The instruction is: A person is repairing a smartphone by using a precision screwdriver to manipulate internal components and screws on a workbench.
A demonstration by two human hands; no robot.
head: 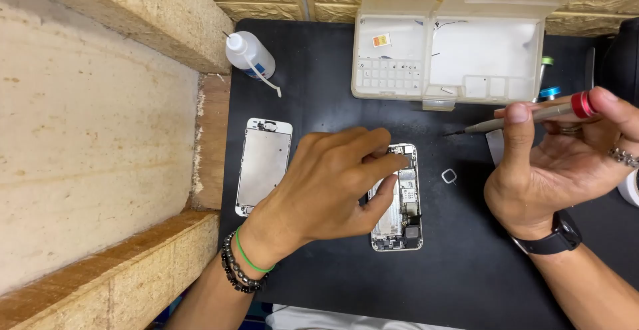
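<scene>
phone repair bench | opened phone [398, 200] | parts tray [447, 57] | black mat [319, 63]

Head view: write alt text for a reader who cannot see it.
A person's left hand reaches its fingers into an opened smartphone on a black mat, while the right hand holds a red-capped precision screwdriver above. A detached screen panel, squeeze bottle and parts tray lie nearby.

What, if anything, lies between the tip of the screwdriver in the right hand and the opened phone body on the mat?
Nothing visible: the screwdriver tip hangs over bare black mat beside the opened phone. The left hand covers the phone's left side.
</scene>
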